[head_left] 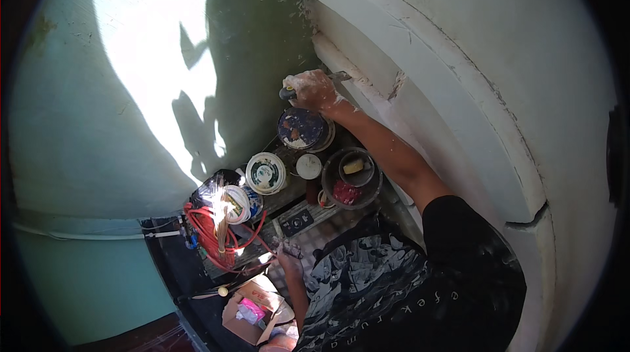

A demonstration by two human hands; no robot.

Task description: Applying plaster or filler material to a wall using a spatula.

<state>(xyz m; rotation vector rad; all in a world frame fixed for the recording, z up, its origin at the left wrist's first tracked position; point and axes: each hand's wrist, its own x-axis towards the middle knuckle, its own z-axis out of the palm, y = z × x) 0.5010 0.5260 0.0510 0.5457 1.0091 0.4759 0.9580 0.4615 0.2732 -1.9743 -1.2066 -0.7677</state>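
Note:
My right hand (311, 89), smeared with white paste, is closed around the dark, yellow-marked handle of a putty knife (340, 76). Its metal blade reaches toward the white ledge (361, 80) of the wall; whether it touches cannot be told. Low in front of my body, my left hand (289, 259) has its fingers curled, with a greyish, paste-smeared lump at them that I cannot make out. Below my right hand stands a round tub with a dark, stained lid (302, 127). Under my right forearm sits a grey basin (373, 196) holding a smaller bowl (363, 182) with a yellow sponge (353, 166) and a red cloth (346, 192).
A white-lidded bucket (266, 173) and a smaller white-lidded container (308, 167) stand on wooden planks (303, 217). Red hose (203, 237) lies coiled at the left near bristles (221, 224). An open cardboard box (241, 329) is at the lower left. A curved white wall (459, 83) rises on the right.

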